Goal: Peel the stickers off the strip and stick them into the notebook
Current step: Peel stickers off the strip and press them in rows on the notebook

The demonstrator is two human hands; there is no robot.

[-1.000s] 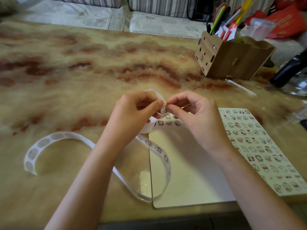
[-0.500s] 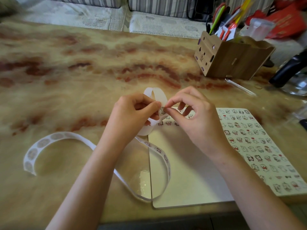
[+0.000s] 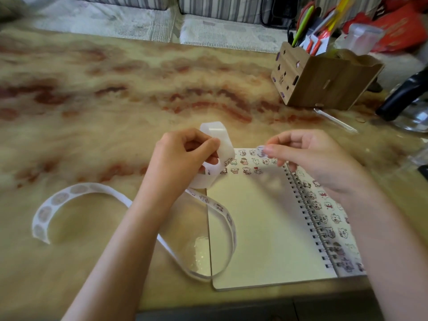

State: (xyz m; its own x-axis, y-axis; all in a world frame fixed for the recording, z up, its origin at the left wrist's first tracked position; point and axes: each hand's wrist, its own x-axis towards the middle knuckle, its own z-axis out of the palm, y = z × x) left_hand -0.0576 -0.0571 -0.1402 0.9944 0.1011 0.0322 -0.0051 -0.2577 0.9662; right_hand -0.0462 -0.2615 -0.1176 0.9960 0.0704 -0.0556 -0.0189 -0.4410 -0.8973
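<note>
A small sticker (image 3: 261, 150) is now free of the strip (image 3: 221, 144). Half a second ago the right hand (image 3: 317, 163) was picking at it against the left hand (image 3: 183, 158); now its fingers (image 3: 281, 150) pinch it clear, over the far edge of the notebook (image 3: 259, 228). The peel looks done, so placing comes next, likely beside the rows already along the top of the open page. The left hand curls round a loop of the strip, whose tail trails across the table (image 3: 115, 100) toward the near left. The notebook lies open at the table's near edge. By the far right corner a wooden holder (image 3: 324, 84) carries pens (image 3: 302, 26).
</note>
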